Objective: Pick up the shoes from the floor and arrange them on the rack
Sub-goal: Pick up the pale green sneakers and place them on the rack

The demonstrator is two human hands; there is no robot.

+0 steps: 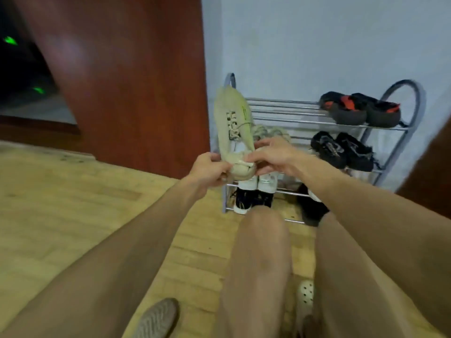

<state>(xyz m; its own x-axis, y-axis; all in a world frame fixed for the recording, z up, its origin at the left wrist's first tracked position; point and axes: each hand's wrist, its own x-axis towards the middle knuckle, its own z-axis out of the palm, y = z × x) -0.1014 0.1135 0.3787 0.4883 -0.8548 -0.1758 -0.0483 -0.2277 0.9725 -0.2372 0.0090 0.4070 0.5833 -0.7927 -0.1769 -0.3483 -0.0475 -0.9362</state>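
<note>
I hold a pale beige sneaker up in front of the metal shoe rack, its toe pointing up and its heel toward me. My left hand grips the heel from the left. My right hand pinches the heel collar from the right. A matching beige sneaker lies on the rack's middle shelf just behind my right hand. On the floor near my feet lie a grey ribbed shoe and a white perforated clog.
The rack stands against a pale wall, right of a red-brown wooden door. Black-and-red shoes sit on its top shelf, black sneakers on the middle, white shoes and dark ones lower down. My bare knees fill the foreground over the wooden floor.
</note>
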